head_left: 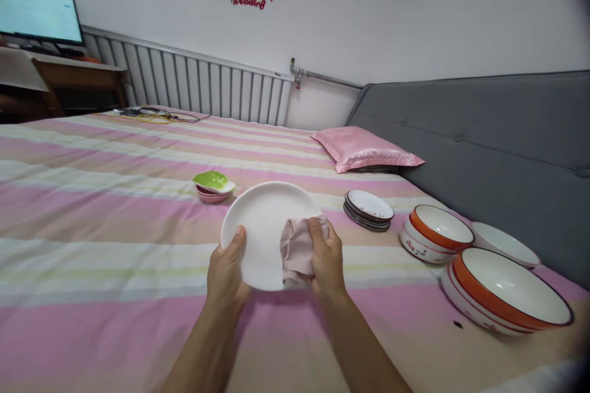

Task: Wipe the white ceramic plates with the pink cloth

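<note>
A round white plate [262,215] is held up over the striped bedspread, its face tilted toward me. My left hand [227,273] grips its left rim, thumb on the face and the other fingers hidden behind. A crumpled pinkish cloth [297,249] lies against the right part of the plate. My right hand [328,258] is closed on this cloth and pinches the plate's right edge through it; the fingertips behind the plate are hidden.
Beyond the plate, small dishes [213,187] are stacked, a green leaf-shaped one on top. To the right stand stacked small plates [369,212], orange-rimmed bowls [437,233] and a large bowl [507,295]. A pink pillow [364,147] rests by the grey headboard [483,123]. Cables [157,113] lie at the far edge.
</note>
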Available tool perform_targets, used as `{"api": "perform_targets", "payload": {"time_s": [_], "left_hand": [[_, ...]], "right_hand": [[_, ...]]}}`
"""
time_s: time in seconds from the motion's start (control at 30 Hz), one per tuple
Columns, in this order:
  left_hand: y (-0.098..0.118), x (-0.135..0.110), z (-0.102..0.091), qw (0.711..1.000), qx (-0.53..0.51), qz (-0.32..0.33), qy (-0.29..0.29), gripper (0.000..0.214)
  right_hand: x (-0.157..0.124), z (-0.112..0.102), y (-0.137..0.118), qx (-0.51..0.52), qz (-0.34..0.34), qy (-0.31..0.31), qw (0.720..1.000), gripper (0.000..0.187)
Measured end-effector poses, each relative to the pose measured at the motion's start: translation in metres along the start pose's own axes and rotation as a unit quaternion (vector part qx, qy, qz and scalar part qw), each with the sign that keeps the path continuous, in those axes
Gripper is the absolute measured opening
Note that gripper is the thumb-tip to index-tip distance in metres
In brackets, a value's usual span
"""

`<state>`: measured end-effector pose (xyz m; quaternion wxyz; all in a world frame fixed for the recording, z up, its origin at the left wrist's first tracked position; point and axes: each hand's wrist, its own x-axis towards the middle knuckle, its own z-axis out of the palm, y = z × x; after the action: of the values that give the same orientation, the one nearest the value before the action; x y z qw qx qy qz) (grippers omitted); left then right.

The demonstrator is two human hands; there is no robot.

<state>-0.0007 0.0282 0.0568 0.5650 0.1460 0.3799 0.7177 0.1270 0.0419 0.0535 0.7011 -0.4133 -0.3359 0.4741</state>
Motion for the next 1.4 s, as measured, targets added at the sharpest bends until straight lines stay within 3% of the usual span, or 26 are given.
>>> {"api": "perform_targets", "payload": {"time_s": [0.33,0.6,0.73,0.87,1.0,1.1,1.2,1.3,1.4], "left_hand": [[-0.015,-0.012,0.013,0.995,-0.077,0.040,0.044,0.023],[-0.027,-0.031,0.027,0.994,-0.079,0.046,0.057,0.031],[-0.038,-0.038,0.029,0.997,-0.044,0.044,0.044,0.034],[-0.047,-0.037,0.026,0.999,-0.002,0.048,-0.025,0.041],[-0.036,-0.027,0.021,0.991,0.023,0.040,-0.125,0.044],[-0.014,-0.017,0.014,0.983,0.032,0.046,-0.175,0.040],[0.006,-0.011,0.007,0.972,0.078,0.007,-0.223,0.041],[0.014,-0.014,0.005,0.965,0.127,-0.044,-0.223,0.042],[0.012,-0.021,0.007,0.965,0.166,-0.098,-0.177,0.042]], "right_hand": [[-0.017,0.017,0.019,0.062,-0.001,0.076,0.995,0.046],[-0.039,0.028,0.015,0.119,0.063,0.054,0.989,0.043],[-0.040,0.028,0.013,0.154,0.090,0.024,0.984,0.040],[-0.022,0.018,0.006,0.149,0.090,0.028,0.984,0.038],[0.007,-0.006,-0.015,0.144,0.047,0.017,0.988,0.033],[0.024,-0.029,-0.036,0.125,0.060,-0.032,0.990,0.030],[0.030,-0.046,-0.052,0.087,0.088,-0.074,0.990,0.031],[0.028,-0.052,-0.056,0.039,0.103,-0.105,0.988,0.033],[0.024,-0.050,-0.052,0.009,0.102,-0.137,0.985,0.036]]}}
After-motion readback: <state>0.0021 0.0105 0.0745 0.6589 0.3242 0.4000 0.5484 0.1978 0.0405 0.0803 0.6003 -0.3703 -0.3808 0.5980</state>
